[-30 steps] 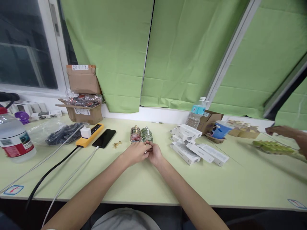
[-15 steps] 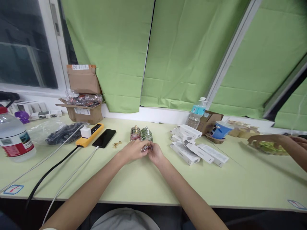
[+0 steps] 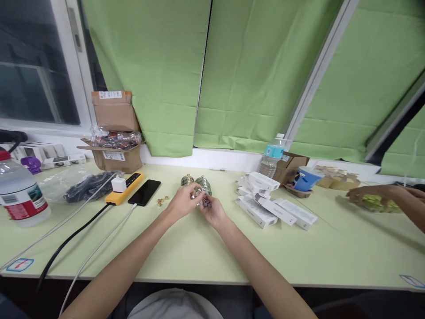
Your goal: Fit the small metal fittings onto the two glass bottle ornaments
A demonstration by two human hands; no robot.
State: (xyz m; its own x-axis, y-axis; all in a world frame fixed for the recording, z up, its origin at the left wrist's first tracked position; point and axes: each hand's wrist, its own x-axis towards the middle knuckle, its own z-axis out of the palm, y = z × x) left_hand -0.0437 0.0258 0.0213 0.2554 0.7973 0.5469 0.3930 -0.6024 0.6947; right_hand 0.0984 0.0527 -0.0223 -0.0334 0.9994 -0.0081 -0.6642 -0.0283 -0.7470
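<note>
My left hand (image 3: 183,200) is closed in a pinch, the fingertips meeting at a small shiny bit I cannot make out. Just to its right, my right hand (image 3: 213,212) is curled palm-up around small dark shiny pieces (image 3: 207,204), their kind too small to tell. Right behind the hands stand two ribbed jars with knobbed tops, a gold-toned jar (image 3: 187,180) partly covered by the left hand and a clear greenish jar (image 3: 203,184). Several small gold-coloured pieces (image 3: 160,202) lie on the table left of my left hand.
Left are a black phone (image 3: 144,192), a yellow power strip (image 3: 123,189) with cables, a large bottle (image 3: 21,195) and an open carton (image 3: 117,158). Right are white boxes (image 3: 259,212), a water bottle (image 3: 270,160) and a blue cup (image 3: 306,179). Another person's hand (image 3: 372,193) works far right.
My left fingers have lifted and drawn slightly apart from my right hand. The right palm has turned up more, showing the dark pieces. The other person's hand has shifted slightly right.
</note>
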